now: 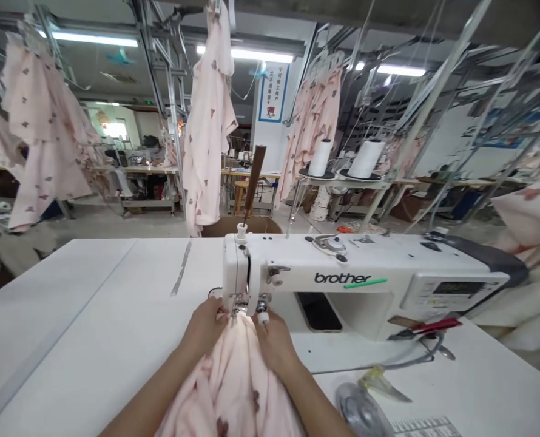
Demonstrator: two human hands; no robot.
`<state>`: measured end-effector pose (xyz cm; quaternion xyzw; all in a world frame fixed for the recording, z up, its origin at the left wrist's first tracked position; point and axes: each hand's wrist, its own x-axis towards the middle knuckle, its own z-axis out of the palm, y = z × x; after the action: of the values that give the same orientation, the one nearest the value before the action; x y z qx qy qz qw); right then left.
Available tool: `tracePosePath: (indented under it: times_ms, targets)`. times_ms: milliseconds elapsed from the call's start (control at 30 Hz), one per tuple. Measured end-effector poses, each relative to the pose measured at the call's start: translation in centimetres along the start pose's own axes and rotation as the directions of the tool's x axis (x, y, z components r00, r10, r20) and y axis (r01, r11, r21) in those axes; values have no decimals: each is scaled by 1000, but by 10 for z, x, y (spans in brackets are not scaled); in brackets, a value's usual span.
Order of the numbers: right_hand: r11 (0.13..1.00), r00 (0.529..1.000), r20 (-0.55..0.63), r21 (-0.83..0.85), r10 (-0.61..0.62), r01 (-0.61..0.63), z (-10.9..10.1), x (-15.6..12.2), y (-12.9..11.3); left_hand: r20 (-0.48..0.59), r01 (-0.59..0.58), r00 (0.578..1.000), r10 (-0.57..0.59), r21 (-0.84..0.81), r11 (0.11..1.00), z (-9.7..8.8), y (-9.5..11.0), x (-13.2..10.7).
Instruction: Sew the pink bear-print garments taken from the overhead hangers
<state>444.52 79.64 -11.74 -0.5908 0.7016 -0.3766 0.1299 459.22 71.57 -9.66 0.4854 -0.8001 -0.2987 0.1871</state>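
Pink printed fabric (pixel 238 370) lies under the needle end of the white sewing machine (pixel 306 261) and spreads down in front of it, with the left hand (pixel 206 328) touching the cloth to the left of that needle and the right hand (pixel 276 343) touching it to the right. The fingertips are partly hidden, so I cannot tell whether either hand grips the cloth or merely presses on it. A dark-screened phone (pixel 320 311) lies on the worktop (pixel 128 309) beneath the sewing machine's arm.
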Motion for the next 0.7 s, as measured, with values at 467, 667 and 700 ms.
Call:
tracePosePath:
  times_ms: [467,667,700]
  targets:
    - [998,994,106,56,20,-27,-6,-2,-3,43,-12,999,15,-65,998,-6,2,-7]
    - [999,994,110,45,14,-19,-6,-2,-1,51,-48,997,55,-127,991,-13,1,-13]
    - [999,994,106,37,13,-17,-5,-2,-2,51,-53,997,61,-138,989,-15,2,-14]
